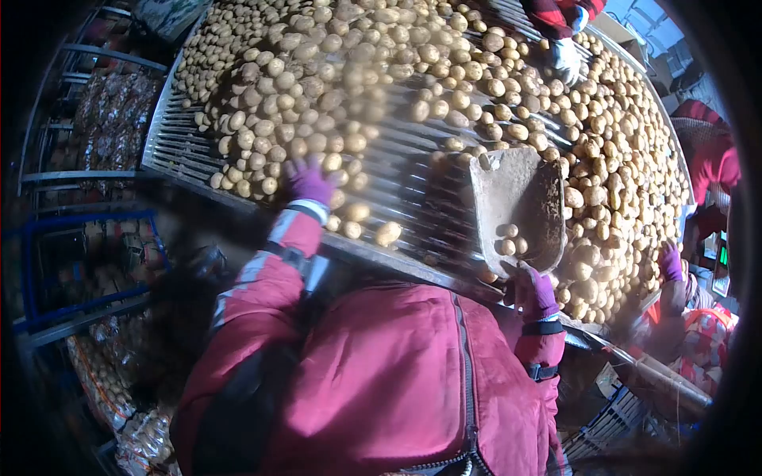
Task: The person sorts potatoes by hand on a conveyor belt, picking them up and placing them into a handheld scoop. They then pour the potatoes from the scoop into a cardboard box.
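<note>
Many potatoes (309,71) lie on a slatted metal table (413,182). My left hand (309,181), in a purple glove, reaches over the table's near edge and touches potatoes at the left, its fingers apart. My right hand (533,292), also gloved in purple, is closed at the near end of a worn metal scoop (496,186). The scoop lies on the slats with its wide mouth facing away from me and several small potatoes (512,239) inside. My right fingers partly hide that near end.
Across the table, a co-worker's gloved hand (567,60) reaches among potatoes. Another co-worker's purple-gloved hand (671,260) is at the right edge. Bagged goods (115,119) stand on racks at the left, beside a blue frame (30,270). A crate (607,420) sits low at the right.
</note>
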Demonstrator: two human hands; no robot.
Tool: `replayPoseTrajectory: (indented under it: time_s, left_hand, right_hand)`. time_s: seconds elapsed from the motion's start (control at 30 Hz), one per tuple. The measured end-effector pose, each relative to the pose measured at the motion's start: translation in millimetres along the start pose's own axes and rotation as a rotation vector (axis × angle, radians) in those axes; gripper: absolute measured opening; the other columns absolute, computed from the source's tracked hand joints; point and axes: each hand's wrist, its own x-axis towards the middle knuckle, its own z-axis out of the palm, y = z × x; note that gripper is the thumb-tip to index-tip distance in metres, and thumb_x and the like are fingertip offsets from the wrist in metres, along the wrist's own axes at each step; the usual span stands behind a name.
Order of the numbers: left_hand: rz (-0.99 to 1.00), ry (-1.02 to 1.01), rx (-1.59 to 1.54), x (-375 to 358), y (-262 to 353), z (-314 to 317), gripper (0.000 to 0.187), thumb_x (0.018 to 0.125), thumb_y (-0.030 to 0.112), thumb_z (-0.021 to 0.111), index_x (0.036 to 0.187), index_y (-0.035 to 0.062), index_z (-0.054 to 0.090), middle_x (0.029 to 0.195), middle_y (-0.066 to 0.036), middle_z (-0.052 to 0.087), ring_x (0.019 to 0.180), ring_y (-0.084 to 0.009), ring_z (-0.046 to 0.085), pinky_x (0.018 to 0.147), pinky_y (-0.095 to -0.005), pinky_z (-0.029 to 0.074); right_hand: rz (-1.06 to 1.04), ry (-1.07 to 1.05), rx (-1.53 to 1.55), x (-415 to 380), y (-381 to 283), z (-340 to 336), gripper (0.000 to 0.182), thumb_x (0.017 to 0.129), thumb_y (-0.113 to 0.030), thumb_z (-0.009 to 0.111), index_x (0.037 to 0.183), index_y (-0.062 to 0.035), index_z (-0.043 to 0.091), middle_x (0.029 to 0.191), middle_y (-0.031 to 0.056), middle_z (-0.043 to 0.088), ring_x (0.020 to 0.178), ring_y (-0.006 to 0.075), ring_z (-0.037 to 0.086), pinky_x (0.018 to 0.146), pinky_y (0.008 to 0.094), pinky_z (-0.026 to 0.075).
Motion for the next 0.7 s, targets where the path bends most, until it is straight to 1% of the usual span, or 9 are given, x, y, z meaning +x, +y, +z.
replayPoseTrajectory:
  time_s: [0.07,0.1,0.2,0.33,0.5,0.57,0.6,0.63,0.7]
  left_hand:
    - [0.031,-0.089,-0.417,-19.2,46.6,0.5,0.069,0.077,0.05,0.066,0.128,0.0063,0.051,0.144,-0.023,0.035,0.138,-0.0439,0.022,0.113,-0.0573,0.02]
    - [0.218,-0.179,0.014,-24.5,77.6,-6.6,0.068,0.08,0.047,0.064,0.132,0.0064,0.05,0.143,-0.019,0.038,0.14,-0.0397,0.022,0.115,-0.052,0.019]
    - [0.6,-0.238,-0.11,-54.0,128.0,-8.1,0.072,0.083,0.053,0.06,0.138,0.0081,0.046,0.144,-0.018,0.039,0.137,-0.0376,0.027,0.113,-0.0466,0.025]
    - [0.54,-0.091,-0.675,-54.7,112.7,-14.6,0.06,0.079,0.034,0.07,0.127,0.0043,0.051,0.132,-0.019,0.047,0.126,-0.0355,0.041,0.108,-0.048,0.032]
    - [0.078,0.019,-0.329,-2.3,-28.1,-2.8,0.055,0.079,0.028,0.07,0.122,-0.001,0.053,0.123,-0.023,0.05,0.119,-0.0361,0.046,0.105,-0.0459,0.036]
    - [0.212,0.034,-0.057,-19.1,-4.9,23.4,0.066,0.078,0.034,0.069,0.13,-0.0007,0.048,0.133,-0.026,0.046,0.124,-0.0399,0.043,0.107,-0.0475,0.033]
    - [0.304,-0.127,-0.606,-20.4,23.5,35.9,0.068,0.077,0.037,0.069,0.13,-0.0005,0.048,0.132,-0.026,0.046,0.123,-0.0403,0.044,0.108,-0.0493,0.031]
    - [0.212,-0.365,-0.337,-37.1,74.6,-2.6,0.061,0.082,0.033,0.067,0.132,0.0031,0.049,0.127,-0.026,0.051,0.119,-0.0415,0.048,0.105,-0.0478,0.036]
    - [0.329,-0.436,-0.476,-64.1,117.4,-0.1,0.062,0.086,0.036,0.065,0.132,-0.0002,0.047,0.133,-0.027,0.048,0.126,-0.0399,0.044,0.107,-0.0461,0.035]
  right_hand:
    - [-0.091,0.035,-0.124,5.8,3.8,4.0,0.044,0.094,-0.039,0.05,0.091,-0.0003,0.069,0.054,0.0067,0.053,0.043,0.0185,0.05,0.04,0.0287,0.04]
    - [-0.099,0.002,-0.123,6.8,0.8,5.3,0.043,0.094,-0.039,0.05,0.09,-0.0004,0.069,0.055,0.0067,0.053,0.044,0.0186,0.051,0.041,0.0287,0.04]
    - [-0.168,-0.055,-0.184,7.5,-10.6,8.5,0.042,0.094,-0.039,0.051,0.088,-0.0006,0.069,0.055,0.0068,0.054,0.045,0.0188,0.051,0.042,0.0292,0.041]
    - [-0.218,-0.02,-0.278,5.3,-12.0,9.2,0.042,0.092,-0.038,0.053,0.085,0.0,0.068,0.056,0.0073,0.054,0.045,0.0188,0.052,0.042,0.0301,0.041]
    - [-0.136,0.014,-0.236,-1.2,-7.5,6.8,0.041,0.092,-0.038,0.053,0.084,-0.0008,0.068,0.056,0.0072,0.054,0.045,0.018,0.052,0.043,0.0298,0.041]
    - [-0.169,0.008,-0.231,-0.5,-8.2,10.0,0.041,0.092,-0.039,0.053,0.084,-0.0018,0.068,0.055,0.0057,0.053,0.045,0.017,0.051,0.043,0.0295,0.041]
    - [-0.185,0.008,-0.235,-0.3,-9.4,11.4,0.04,0.092,-0.039,0.053,0.084,-0.0023,0.068,0.055,0.0049,0.052,0.045,0.0164,0.051,0.043,0.0294,0.041]
    - [-0.199,0.014,-0.247,0.0,-12.5,13.5,0.04,0.092,-0.039,0.053,0.082,-0.0031,0.067,0.054,0.004,0.051,0.044,0.0158,0.051,0.043,0.0292,0.041]
    - [-0.237,0.003,-0.321,4.9,-17.5,15.4,0.04,0.092,-0.04,0.053,0.079,-0.0045,0.066,0.054,0.0024,0.05,0.044,0.0147,0.05,0.043,0.0288,0.041]
